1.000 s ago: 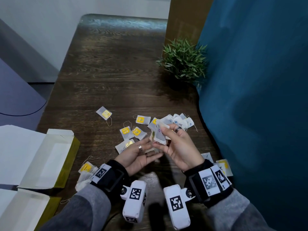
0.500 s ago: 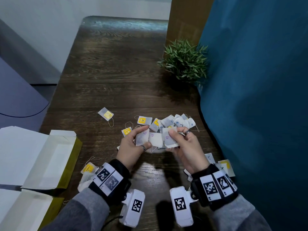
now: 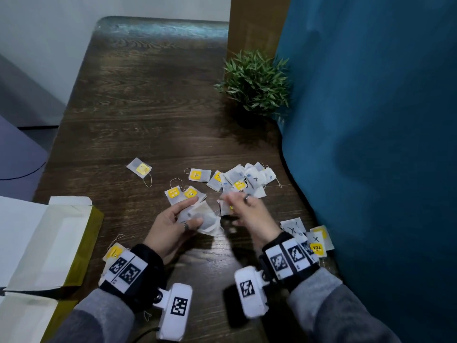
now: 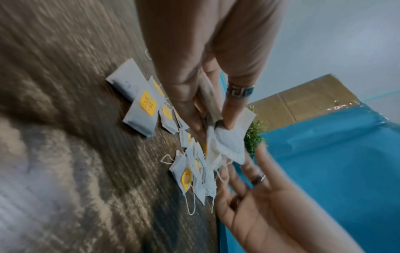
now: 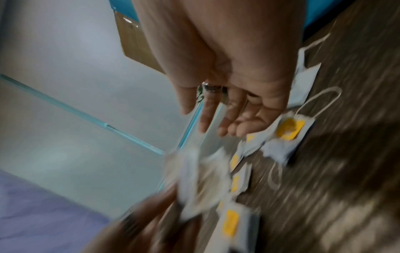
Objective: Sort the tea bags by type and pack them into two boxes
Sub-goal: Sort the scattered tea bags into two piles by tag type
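A: Gripping a small stack of tea bags (image 3: 201, 220) in left hand (image 3: 170, 227), thumb on top, fingers curled under, lower centre of head frame. Same in left wrist view: fingers (image 4: 236, 109) pinching white bags.

B: Right hand (image 3: 247, 214)?

A: Fingers loose and spread, blurred, just right of the stack. Holding nothing in right wrist view (image 5: 227, 95). Can't tell from head frame whether touching the bag under the fingertips.

B: Rest, big to small.

A: Dark wood table (image 3: 148, 107) filling centre. Teal curtain (image 3: 371, 144) down right side. Open white box (image 3: 47, 241) with olive side at left edge, flap up; second box (image 3: 22, 318) at lower left corner, also open. Potted plant (image 3: 254, 82) upper right of centre, against curtain.

B: Loose bags?

A: Main pile (image 3: 243, 180) centre right, just above right hand, yellow tags and X marks mixed. Two yellow-tag bags (image 3: 181, 194) just above left hand. One more (image 3: 199, 175) left of pile. Single bag (image 3: 139, 167) apart, centre left. Cluster (image 3: 311, 237) at right table edge beside right wrist. One yellow tag (image 3: 114, 252) beside left wrist.
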`<state>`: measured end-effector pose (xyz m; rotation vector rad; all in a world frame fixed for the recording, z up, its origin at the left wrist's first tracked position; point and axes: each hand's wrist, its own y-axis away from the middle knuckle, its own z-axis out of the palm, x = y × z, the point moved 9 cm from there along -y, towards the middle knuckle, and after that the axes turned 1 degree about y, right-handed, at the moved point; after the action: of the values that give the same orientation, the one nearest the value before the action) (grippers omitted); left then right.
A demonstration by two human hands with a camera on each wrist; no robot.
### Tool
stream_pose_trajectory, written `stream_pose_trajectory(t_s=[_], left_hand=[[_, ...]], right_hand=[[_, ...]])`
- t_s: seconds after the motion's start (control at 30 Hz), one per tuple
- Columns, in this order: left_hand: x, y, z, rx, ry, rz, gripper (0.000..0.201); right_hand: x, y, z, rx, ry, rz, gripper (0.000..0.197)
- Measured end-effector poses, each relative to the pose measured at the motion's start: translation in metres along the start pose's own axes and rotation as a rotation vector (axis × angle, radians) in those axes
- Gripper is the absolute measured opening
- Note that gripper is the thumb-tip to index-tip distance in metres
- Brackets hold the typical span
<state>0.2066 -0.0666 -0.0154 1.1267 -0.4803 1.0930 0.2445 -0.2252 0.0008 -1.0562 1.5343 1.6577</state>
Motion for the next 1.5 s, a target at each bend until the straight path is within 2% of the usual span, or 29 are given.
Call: stream_pose_trajectory(t_s=[0.07,0.13,0.23,0.3,0.37,0.43,0.5,0.57,0.67,0.77,0.93,1.0,1.07,1.13,1.2,1.3,1.4,1.5], left_hand=[[-0.002,-0.002,-0.009,0.02,-0.021,-0.024,0.047],[-0.001,-0.003,-0.016,0.035,0.0,-0.041,0.044],[-0.001,-0.004,-0.022,0.054,0.006,-0.049,0.041],[-0.003,-0.005,-0.025,0.073,-0.012,-0.055,0.041],[-0.006,-0.006,-0.027,0.092,-0.026,-0.069,0.042],[-0.009,-0.006,-0.029,0.1,-0.041,-0.084,0.042],[-0.011,-0.005,-0.03,0.099,-0.055,-0.088,0.042],[-0.011,-0.006,-0.03,0.101,-0.052,-0.086,0.042],[-0.009,-0.007,-0.032,0.111,-0.046,-0.084,0.042],[-0.008,-0.008,-0.032,0.115,-0.049,-0.086,0.043],[-0.005,-0.007,-0.026,0.09,-0.016,-0.085,0.048],[0.0,-0.005,-0.021,0.071,-0.018,-0.073,0.049],[0.006,-0.003,-0.018,0.064,-0.047,-0.036,0.049],[0.012,0.0,-0.014,0.075,-0.084,0.015,0.046],[0.017,0.002,-0.011,0.084,-0.098,0.059,0.04],[0.017,0.005,-0.005,0.076,0.002,0.052,0.022],[0.011,0.008,-0.004,0.034,0.04,0.002,0.028],[0.0,0.013,-0.007,0.005,0.013,-0.044,0.045]], right_hand=[[0.003,-0.02,-0.044,0.191,0.089,0.027,0.011],[0.013,-0.046,-0.077,0.288,0.24,0.081,0.011],[0.035,-0.076,-0.103,0.352,0.483,0.241,0.034],[0.031,-0.082,-0.105,0.398,0.516,0.271,0.048],[0.025,-0.088,-0.102,0.383,0.609,0.294,0.059],[0.021,-0.09,-0.1,0.38,0.68,0.324,0.062],[0.021,-0.088,-0.097,0.353,0.736,0.342,0.05],[0.023,-0.09,-0.096,0.304,0.68,0.302,0.023],[0.027,-0.086,-0.096,0.228,0.379,0.251,0.033],[0.016,-0.068,-0.092,0.194,0.16,0.145,0.031],[-0.022,-0.038,-0.068,0.102,0.001,-0.21,0.028],[-0.032,-0.025,-0.055,0.038,-0.083,-0.276,0.027],[-0.038,-0.015,-0.038,-0.058,-0.134,-0.278,0.023],[-0.041,-0.005,-0.015,-0.159,-0.04,-0.26,0.025],[-0.039,0.001,0.013,-0.258,0.178,-0.251,0.026],[-0.021,-0.002,0.042,-0.321,0.361,-0.159,0.02],[-0.005,-0.007,0.057,-0.284,0.407,-0.104,0.021],[0.007,-0.009,0.066,-0.254,0.339,-0.095,0.02]])
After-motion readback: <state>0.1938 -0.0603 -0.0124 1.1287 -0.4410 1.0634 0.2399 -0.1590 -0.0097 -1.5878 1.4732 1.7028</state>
